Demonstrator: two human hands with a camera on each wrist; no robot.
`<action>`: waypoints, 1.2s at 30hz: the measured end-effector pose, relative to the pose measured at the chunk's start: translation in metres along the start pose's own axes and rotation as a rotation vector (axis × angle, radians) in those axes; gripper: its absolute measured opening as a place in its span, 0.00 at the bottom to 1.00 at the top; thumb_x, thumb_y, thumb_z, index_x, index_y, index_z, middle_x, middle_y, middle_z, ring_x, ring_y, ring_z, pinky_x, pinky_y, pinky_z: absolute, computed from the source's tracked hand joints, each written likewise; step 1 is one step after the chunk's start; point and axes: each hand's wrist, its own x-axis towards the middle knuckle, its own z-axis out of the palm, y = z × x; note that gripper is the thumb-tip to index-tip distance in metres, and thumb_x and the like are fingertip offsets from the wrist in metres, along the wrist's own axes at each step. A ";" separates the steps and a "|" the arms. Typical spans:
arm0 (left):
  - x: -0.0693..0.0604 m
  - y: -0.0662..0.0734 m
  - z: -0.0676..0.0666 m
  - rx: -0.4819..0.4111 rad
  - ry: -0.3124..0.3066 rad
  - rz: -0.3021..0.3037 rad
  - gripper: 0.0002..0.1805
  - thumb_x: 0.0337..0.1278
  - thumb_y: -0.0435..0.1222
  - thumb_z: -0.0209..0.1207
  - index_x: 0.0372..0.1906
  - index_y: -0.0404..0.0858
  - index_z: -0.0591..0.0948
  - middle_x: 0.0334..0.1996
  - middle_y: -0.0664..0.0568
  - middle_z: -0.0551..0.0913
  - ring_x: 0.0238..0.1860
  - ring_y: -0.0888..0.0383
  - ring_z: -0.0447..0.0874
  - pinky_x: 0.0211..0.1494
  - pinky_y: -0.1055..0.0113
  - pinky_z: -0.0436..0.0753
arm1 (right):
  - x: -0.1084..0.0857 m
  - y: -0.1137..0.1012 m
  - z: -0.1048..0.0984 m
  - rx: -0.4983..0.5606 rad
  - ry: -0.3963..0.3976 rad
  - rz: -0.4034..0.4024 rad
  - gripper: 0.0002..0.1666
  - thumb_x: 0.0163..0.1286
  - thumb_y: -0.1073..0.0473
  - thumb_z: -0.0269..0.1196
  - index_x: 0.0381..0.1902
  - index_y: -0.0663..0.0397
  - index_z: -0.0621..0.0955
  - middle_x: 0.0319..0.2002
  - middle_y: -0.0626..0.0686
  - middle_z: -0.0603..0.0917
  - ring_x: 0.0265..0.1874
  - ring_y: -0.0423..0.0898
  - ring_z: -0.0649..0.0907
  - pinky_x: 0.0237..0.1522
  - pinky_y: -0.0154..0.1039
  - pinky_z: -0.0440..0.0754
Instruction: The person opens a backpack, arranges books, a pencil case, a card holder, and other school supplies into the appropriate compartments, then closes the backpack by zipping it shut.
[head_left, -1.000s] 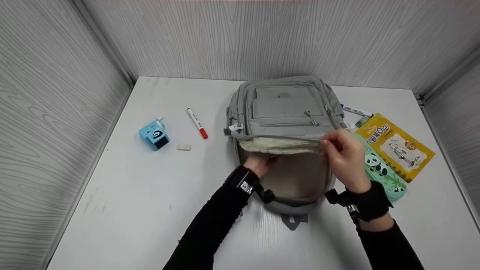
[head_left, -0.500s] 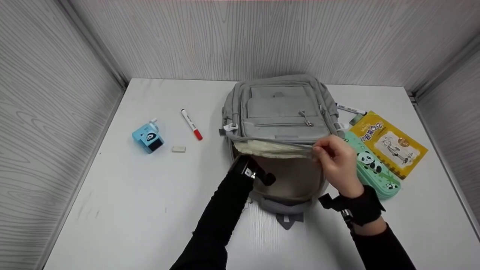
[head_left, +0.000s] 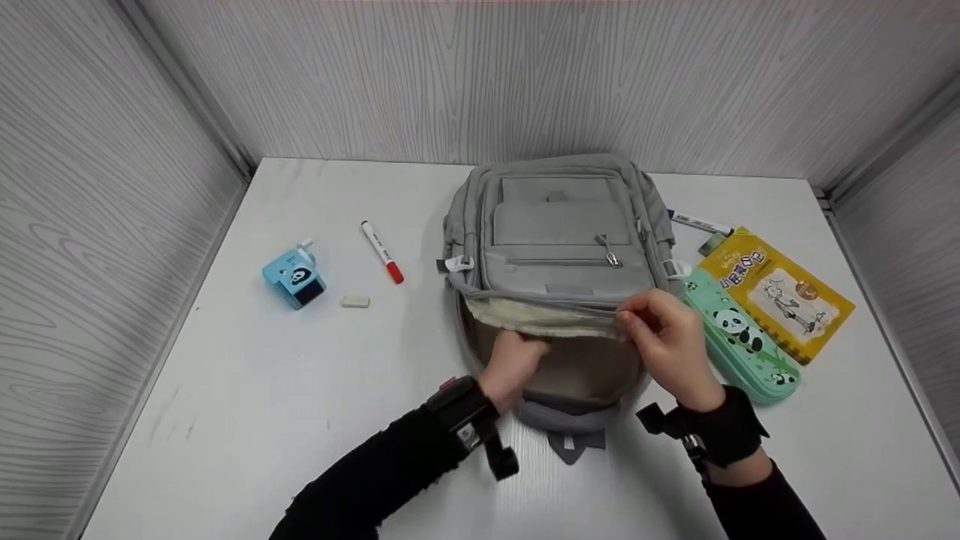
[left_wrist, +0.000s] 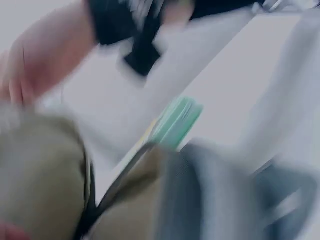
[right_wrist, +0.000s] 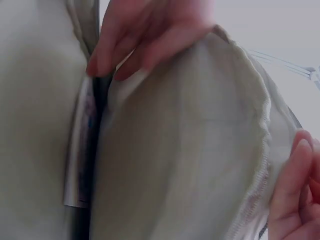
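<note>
A grey backpack [head_left: 570, 225] lies on the table, its main compartment open toward me. My right hand [head_left: 671, 345] pinches the edge of the raised front panel, whose pale lining [head_left: 544, 316] shows. At the opening is my left hand [head_left: 514, 367], with its fingertips hidden under the panel in the head view. In the right wrist view the left hand [right_wrist: 155, 35] is blurred, its fingers loosely extended and nothing visible in them. Just below those fingertips, a white strip with print [right_wrist: 80, 145] stands inside the bag; its kind is unclear.
Left of the bag lie a blue panda pencil sharpener [head_left: 294, 276], an eraser [head_left: 355, 301] and a red-capped marker [head_left: 382, 252]. To its right are a green panda pencil case [head_left: 742, 337], a yellow booklet [head_left: 780, 296] and another marker [head_left: 701, 223].
My left hand went deeper into the backpack, then drew partway back toward me. The right hand keeps its pinch on the panel edge, which has dropped slightly.
</note>
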 end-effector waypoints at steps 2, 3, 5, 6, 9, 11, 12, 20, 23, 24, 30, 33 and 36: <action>-0.044 0.027 -0.005 0.086 -0.109 -0.034 0.27 0.63 0.28 0.53 0.66 0.21 0.66 0.63 0.31 0.72 0.58 0.46 0.76 0.65 0.59 0.75 | -0.010 0.004 0.002 -0.039 -0.039 0.007 0.07 0.59 0.79 0.64 0.29 0.66 0.80 0.23 0.56 0.79 0.20 0.32 0.76 0.24 0.23 0.74; -0.054 0.027 -0.010 0.120 -0.164 -0.031 0.26 0.64 0.28 0.54 0.63 0.18 0.67 0.61 0.29 0.73 0.57 0.43 0.77 0.63 0.60 0.77 | -0.016 0.006 0.003 -0.061 -0.059 0.020 0.08 0.59 0.79 0.65 0.29 0.64 0.80 0.23 0.54 0.79 0.20 0.32 0.76 0.24 0.23 0.74; -0.059 0.012 -0.022 0.191 -0.261 0.046 0.24 0.67 0.29 0.54 0.63 0.19 0.70 0.63 0.28 0.74 0.62 0.39 0.77 0.63 0.61 0.79 | -0.029 0.010 0.006 -0.101 -0.109 0.037 0.09 0.59 0.78 0.66 0.30 0.61 0.81 0.23 0.51 0.79 0.21 0.32 0.75 0.24 0.23 0.73; -0.061 0.007 -0.028 0.230 -0.296 0.097 0.20 0.67 0.29 0.55 0.60 0.22 0.74 0.59 0.30 0.78 0.58 0.41 0.80 0.58 0.65 0.80 | -0.037 0.012 0.007 -0.127 -0.135 0.040 0.09 0.59 0.77 0.66 0.30 0.59 0.81 0.24 0.50 0.80 0.22 0.32 0.75 0.26 0.24 0.73; -0.065 0.004 -0.043 0.397 -0.289 0.276 0.14 0.68 0.29 0.55 0.54 0.28 0.81 0.52 0.35 0.84 0.53 0.43 0.83 0.53 0.68 0.81 | -0.058 0.018 0.011 -0.214 -0.205 0.038 0.11 0.58 0.74 0.68 0.30 0.54 0.82 0.25 0.46 0.80 0.24 0.32 0.74 0.27 0.25 0.71; -0.063 0.005 -0.049 0.519 -0.240 0.379 0.12 0.67 0.29 0.56 0.51 0.30 0.83 0.48 0.39 0.85 0.49 0.46 0.84 0.52 0.65 0.82 | -0.070 0.024 0.013 -0.268 -0.241 0.021 0.11 0.57 0.73 0.70 0.30 0.52 0.82 0.27 0.45 0.81 0.25 0.32 0.74 0.28 0.27 0.71; -0.060 0.006 -0.052 0.586 -0.216 0.426 0.12 0.67 0.29 0.56 0.51 0.31 0.83 0.48 0.41 0.85 0.49 0.47 0.83 0.53 0.63 0.82 | -0.076 0.026 0.014 -0.292 -0.252 0.016 0.11 0.56 0.72 0.71 0.30 0.51 0.82 0.27 0.44 0.81 0.26 0.32 0.74 0.29 0.28 0.72; -0.031 -0.015 -0.056 1.163 -0.117 0.806 0.10 0.62 0.32 0.63 0.47 0.39 0.86 0.43 0.49 0.85 0.47 0.53 0.83 0.53 0.60 0.81 | -0.106 0.033 0.022 -0.405 -0.266 0.047 0.14 0.53 0.71 0.73 0.33 0.49 0.82 0.31 0.44 0.82 0.27 0.33 0.78 0.28 0.30 0.76; -0.025 -0.026 -0.056 1.256 -0.084 0.893 0.08 0.62 0.33 0.63 0.44 0.41 0.87 0.38 0.53 0.85 0.43 0.56 0.83 0.49 0.62 0.80 | -0.110 0.033 0.023 -0.409 -0.272 0.057 0.14 0.54 0.71 0.73 0.35 0.49 0.82 0.32 0.44 0.81 0.27 0.31 0.77 0.28 0.29 0.76; -0.024 -0.028 -0.056 1.269 -0.071 0.916 0.07 0.61 0.33 0.63 0.42 0.42 0.87 0.36 0.54 0.85 0.42 0.56 0.83 0.48 0.62 0.80 | -0.110 0.033 0.022 -0.404 -0.277 0.055 0.15 0.54 0.70 0.73 0.36 0.49 0.82 0.32 0.44 0.81 0.27 0.31 0.76 0.28 0.28 0.76; -0.023 -0.032 -0.057 1.299 -0.027 1.003 0.02 0.57 0.33 0.65 0.32 0.43 0.86 0.28 0.55 0.84 0.32 0.58 0.83 0.39 0.65 0.78 | -0.095 0.039 -0.002 -0.306 -0.275 0.042 0.18 0.55 0.73 0.70 0.44 0.57 0.83 0.37 0.48 0.84 0.28 0.30 0.75 0.28 0.26 0.76; -0.023 -0.032 -0.058 1.290 -0.029 1.007 0.02 0.55 0.32 0.66 0.31 0.42 0.85 0.27 0.55 0.84 0.31 0.58 0.83 0.39 0.65 0.78 | -0.074 0.053 -0.034 -0.323 -0.182 0.086 0.18 0.57 0.74 0.68 0.46 0.62 0.83 0.38 0.55 0.86 0.28 0.27 0.75 0.29 0.23 0.76; -0.024 -0.034 -0.058 1.283 -0.027 1.010 0.02 0.54 0.32 0.66 0.30 0.42 0.85 0.27 0.55 0.84 0.32 0.58 0.82 0.40 0.65 0.77 | -0.049 0.075 -0.078 -0.426 -0.071 0.212 0.15 0.63 0.72 0.65 0.49 0.63 0.82 0.42 0.61 0.86 0.29 0.28 0.74 0.31 0.19 0.72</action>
